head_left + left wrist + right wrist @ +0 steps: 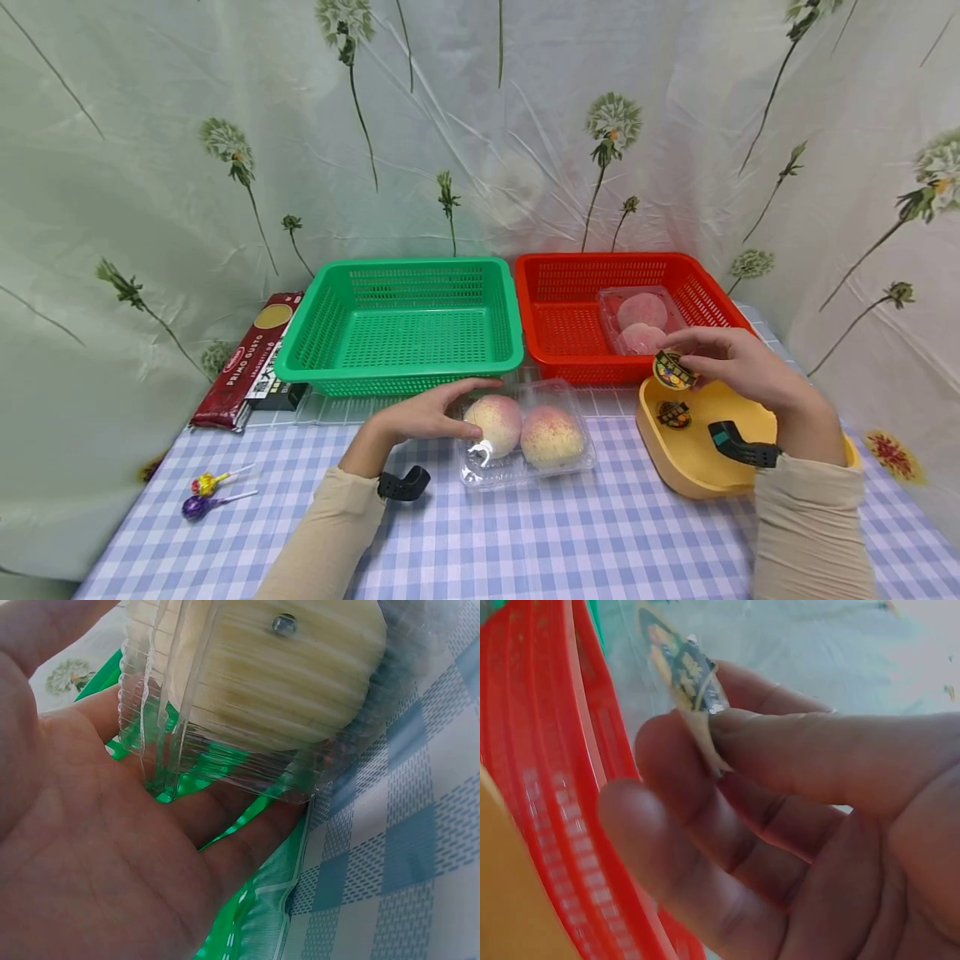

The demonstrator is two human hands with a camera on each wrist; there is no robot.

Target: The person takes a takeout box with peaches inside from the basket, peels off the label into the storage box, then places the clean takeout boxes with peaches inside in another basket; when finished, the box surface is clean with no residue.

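Observation:
A clear plastic clamshell box point(474, 472) with two pale yellow-pink peaches point(552, 437) lies on the checked cloth. My left hand point(431, 414) grips the box's left end; in the left wrist view, fingers point(232, 859) reach along its side. My right hand point(738, 364) pinches a round fruit label point(674, 371), apparently a sticker, between thumb and fingers above the yellow bin's far rim. The right wrist view shows this label point(682, 664) nearly edge-on, its lower end bent. Another such label point(674, 414) lies inside the yellow bin point(678, 475).
A green basket point(399, 385) stands behind the box. Beside it, a red basket point(558, 321) holds another clear box with two pink peaches point(642, 311). At left lie a dark red spaghetti pack point(243, 362) and two lollipops point(197, 507). A patterned curtain point(480, 125) hangs behind.

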